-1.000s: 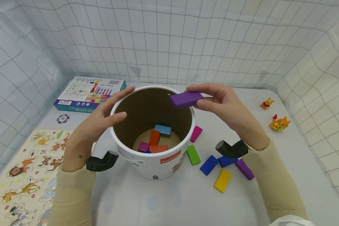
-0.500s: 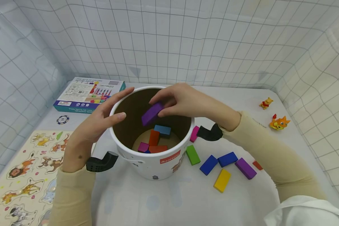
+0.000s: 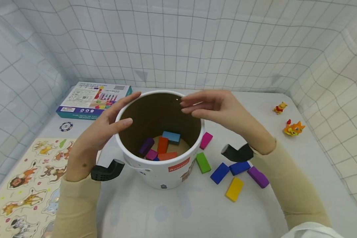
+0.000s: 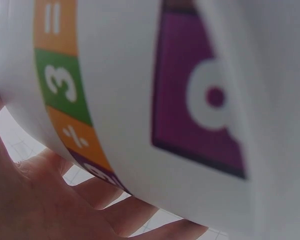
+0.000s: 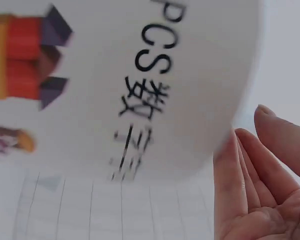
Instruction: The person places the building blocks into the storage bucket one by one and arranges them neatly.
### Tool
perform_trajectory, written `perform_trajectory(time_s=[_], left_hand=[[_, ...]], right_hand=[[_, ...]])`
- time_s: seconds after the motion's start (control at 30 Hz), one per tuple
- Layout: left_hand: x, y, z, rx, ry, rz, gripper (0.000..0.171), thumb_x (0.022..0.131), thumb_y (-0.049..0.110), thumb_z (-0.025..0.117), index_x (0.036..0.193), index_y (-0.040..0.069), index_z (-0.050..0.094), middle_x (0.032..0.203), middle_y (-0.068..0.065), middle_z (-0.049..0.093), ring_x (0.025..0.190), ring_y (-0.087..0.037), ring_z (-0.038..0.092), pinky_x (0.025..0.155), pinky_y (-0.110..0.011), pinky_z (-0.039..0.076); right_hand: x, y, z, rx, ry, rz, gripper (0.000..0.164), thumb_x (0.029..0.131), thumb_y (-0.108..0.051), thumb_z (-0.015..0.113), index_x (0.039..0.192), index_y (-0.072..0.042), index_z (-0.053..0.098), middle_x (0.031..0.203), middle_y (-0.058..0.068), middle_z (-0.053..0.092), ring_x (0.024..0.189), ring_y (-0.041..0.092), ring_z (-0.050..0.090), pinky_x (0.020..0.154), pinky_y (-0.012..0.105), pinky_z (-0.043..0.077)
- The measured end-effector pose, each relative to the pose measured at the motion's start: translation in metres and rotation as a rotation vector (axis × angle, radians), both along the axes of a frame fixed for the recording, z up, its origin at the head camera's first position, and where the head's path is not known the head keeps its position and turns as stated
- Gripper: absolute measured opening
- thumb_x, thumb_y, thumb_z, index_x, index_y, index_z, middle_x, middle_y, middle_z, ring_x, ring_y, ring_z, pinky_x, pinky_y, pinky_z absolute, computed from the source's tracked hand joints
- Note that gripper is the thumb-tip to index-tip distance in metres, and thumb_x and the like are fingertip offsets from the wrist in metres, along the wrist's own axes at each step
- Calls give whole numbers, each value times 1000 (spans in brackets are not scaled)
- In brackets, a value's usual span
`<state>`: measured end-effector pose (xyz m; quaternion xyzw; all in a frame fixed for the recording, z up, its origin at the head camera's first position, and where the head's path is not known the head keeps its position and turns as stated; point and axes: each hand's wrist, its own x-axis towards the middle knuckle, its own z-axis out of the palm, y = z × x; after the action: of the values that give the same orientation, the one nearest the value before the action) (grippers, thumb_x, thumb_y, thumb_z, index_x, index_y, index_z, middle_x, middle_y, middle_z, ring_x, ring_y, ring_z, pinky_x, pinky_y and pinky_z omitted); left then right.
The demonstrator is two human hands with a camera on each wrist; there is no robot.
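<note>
A white bucket (image 3: 163, 177) stands in the middle of the table, holding several colored wooden blocks. Inside it, a purple block (image 3: 146, 147) leans by the left wall, near a red block (image 3: 162, 145) and a light blue block (image 3: 171, 137). My left hand (image 3: 104, 127) rests along the bucket's left side, fingers spread and mostly straight; the left wrist view shows these fingers (image 4: 132, 215) behind the printed outer wall. Over the right rim is my right hand (image 3: 217, 107), its fingers extended with nothing between them. In the right wrist view its thumb (image 5: 282, 132) stands apart from the fingers.
Right of the bucket lie loose blocks: pink (image 3: 206, 140), green (image 3: 203, 162), blue (image 3: 220, 173), yellow (image 3: 234, 189) and purple (image 3: 258, 177). Two toy figures (image 3: 294, 128) stand far right. A box (image 3: 92, 99), a chip (image 3: 66, 126) and an animal puzzle board (image 3: 26, 168) lie left.
My right hand carried a purple block from the right rim into the bucket, let it go, and came back empty over the right rim. My left hand stayed in place.
</note>
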<state>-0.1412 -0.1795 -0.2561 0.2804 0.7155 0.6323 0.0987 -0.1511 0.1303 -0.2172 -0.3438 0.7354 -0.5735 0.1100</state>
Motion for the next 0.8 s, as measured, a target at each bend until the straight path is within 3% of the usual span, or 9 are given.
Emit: perform_trajectory(time_s=[0.1, 0.2, 0.37, 0.5, 0.57, 0.63, 0.7, 0.8], left_hand=[[0, 1, 0, 8, -1, -2, 57, 87, 10, 47, 140, 17, 27, 144, -2, 22, 131, -26, 17, 97, -63, 13], [-1, 1, -1, 8, -2, 0, 57, 87, 11, 48, 140, 18, 28, 144, -3, 23, 131, -26, 17, 97, -62, 14], [-1, 0, -1, 16, 0, -3, 57, 87, 10, 47, 140, 17, 27, 142, -6, 26, 127, -29, 25, 97, -41, 34], [-1, -1, -1, 22, 1, -3, 57, 87, 10, 47, 140, 17, 27, 142, -7, 26, 126, -31, 27, 90, -30, 41], [-1, 0, -1, 24, -2, -5, 57, 87, 9, 47, 140, 18, 28, 142, -6, 26, 126, -30, 27, 91, -30, 41], [-1, 0, -1, 23, -2, -6, 57, 87, 9, 47, 140, 17, 28, 142, -6, 26, 127, -29, 26, 91, -30, 40], [-2, 0, -1, 23, -4, -6, 57, 87, 8, 47, 140, 17, 28, 142, -6, 26, 127, -29, 26, 91, -31, 40], [-2, 0, -1, 22, -1, -1, 57, 87, 8, 47, 140, 17, 28, 142, -6, 27, 126, -30, 26, 90, -31, 41]], right_hand=[[16, 38, -18, -55, -58, -138, 32, 85, -4, 57, 117, -3, 56, 112, 14, 59, 102, 26, 57, 85, 34, 45], [24, 79, -55, -58, -137, -222, 33, 86, -3, 54, 119, -1, 53, 113, 13, 58, 103, 25, 56, 86, 30, 44], [37, 132, -121, 60, -219, -251, 35, 89, -4, 49, 123, 3, 47, 118, 11, 57, 107, 19, 54, 86, 21, 43], [51, 147, -155, 172, -255, -253, 38, 88, -9, 54, 124, 0, 48, 123, 15, 52, 113, 16, 49, 87, 17, 41], [56, 149, -166, 258, -218, -246, 40, 86, -13, 58, 124, -5, 49, 125, 13, 50, 115, 10, 46, 90, 13, 37], [60, 148, -174, 353, -126, -246, 42, 83, -13, 62, 123, -10, 51, 125, 7, 51, 116, 5, 43, 92, 9, 31], [64, 146, -179, 450, -4, -265, 45, 80, -10, 65, 123, -14, 52, 124, 1, 52, 115, 4, 42, 92, 6, 27], [65, 140, -184, 553, 137, -325, 48, 76, -5, 67, 120, -19, 54, 120, -5, 54, 111, 9, 46, 91, 8, 30]])
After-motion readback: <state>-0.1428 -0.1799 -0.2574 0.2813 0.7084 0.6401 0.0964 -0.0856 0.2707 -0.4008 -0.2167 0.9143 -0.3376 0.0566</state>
